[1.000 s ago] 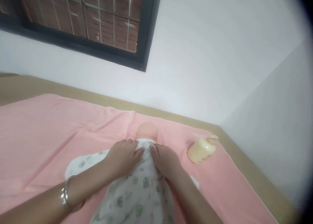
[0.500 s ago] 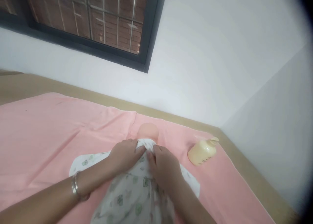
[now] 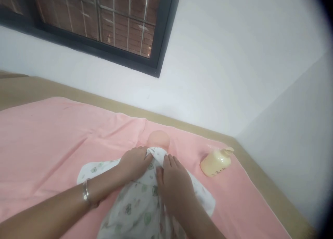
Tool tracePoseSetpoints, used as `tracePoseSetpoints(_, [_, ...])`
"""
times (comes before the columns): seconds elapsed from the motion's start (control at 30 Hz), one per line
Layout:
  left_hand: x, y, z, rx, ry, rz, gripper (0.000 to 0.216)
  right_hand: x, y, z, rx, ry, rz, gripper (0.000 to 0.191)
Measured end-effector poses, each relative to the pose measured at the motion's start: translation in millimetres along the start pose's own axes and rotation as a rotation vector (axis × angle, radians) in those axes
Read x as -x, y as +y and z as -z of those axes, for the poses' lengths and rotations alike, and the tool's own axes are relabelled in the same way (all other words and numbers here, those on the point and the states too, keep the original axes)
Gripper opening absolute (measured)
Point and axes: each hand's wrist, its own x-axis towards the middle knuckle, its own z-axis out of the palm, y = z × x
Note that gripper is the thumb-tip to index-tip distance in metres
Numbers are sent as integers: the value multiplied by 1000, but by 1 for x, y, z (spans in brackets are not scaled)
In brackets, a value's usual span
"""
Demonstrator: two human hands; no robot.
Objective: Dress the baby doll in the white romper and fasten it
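A white baby garment (image 3: 140, 204) with green and grey animal prints lies on a doll-like figure, its sleeves spread to both sides. Above the collar shows the smooth, round, bald head (image 3: 158, 138). My left hand (image 3: 135, 164), with a silver bracelet at the wrist, is closed on the left side of the collar, thumb on the cloth. On the right side of the chest, my right hand (image 3: 175, 181) rests with its fingertips at the collar's edge and its thumb apart from them. Cloth beneath both palms is hidden.
A pale yellow bottle (image 3: 215, 162) lies tilted on the pink sheet (image 3: 52, 138), right of the garment. Beyond the sheet runs a tan edge (image 3: 104, 101) along the white wall (image 3: 221, 58). A dark-framed window (image 3: 114, 27) with bars is at upper left.
My right thumb has come away from the collar and its fingers, so more of the collar shows between my hands. My left hand keeps its hold. The view has shifted slightly.
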Motion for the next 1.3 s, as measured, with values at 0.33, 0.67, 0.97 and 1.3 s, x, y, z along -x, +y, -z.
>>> tracePoseSetpoints(0.33, [28,25,13,-262,37,-113,41,-36,35,-15,-62,-196,-210,51])
tracePoseSetpoints(0.67, [-1,1,-1,62,22,23,40,6,-6,-1,112,-23,-10,45])
tracePoseSetpoints(0.97, [22,24,10,-140,65,-107,34,-27,22,-10,-64,-141,-155,42])
tracePoseSetpoints(1.3, [2,2,4,148,-13,73,49,-35,32,-20,-129,-167,-225,49])
